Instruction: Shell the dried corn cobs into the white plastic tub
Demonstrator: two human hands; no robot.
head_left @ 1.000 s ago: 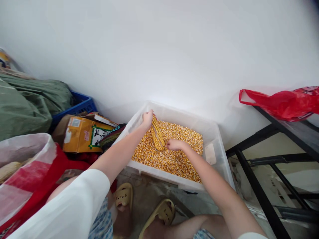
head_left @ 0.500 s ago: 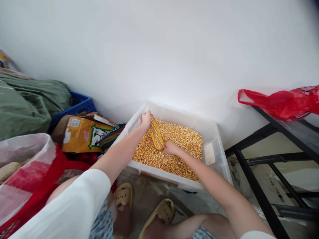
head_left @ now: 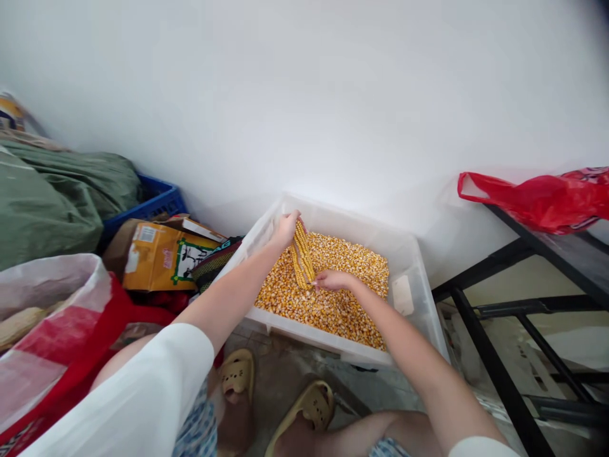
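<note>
L hand (head_left: 287, 229) has fingers wrapped round corn cob (head_left: 301, 259) (upper end) mid-frame, R hand (head_left: 335, 280) at lower tip, can't tell if its fingers pinch; best hold cob steady, low o/ kernels (head_left: 340, 311).

My left arm (head_left: 228, 295): one, bare below the sleeve, stretched forward and slanting to the right. My left hand (head_left: 287, 230): one, at the end of that reach, fingers curled in a grip. My right arm (head_left: 413, 355): one, bare, slanting forward and to the left. My right hand (head_left: 334, 280): one, lower than its fellow and nearer my body, fingers pointing left. The two hands: near each other, not touching.
</note>
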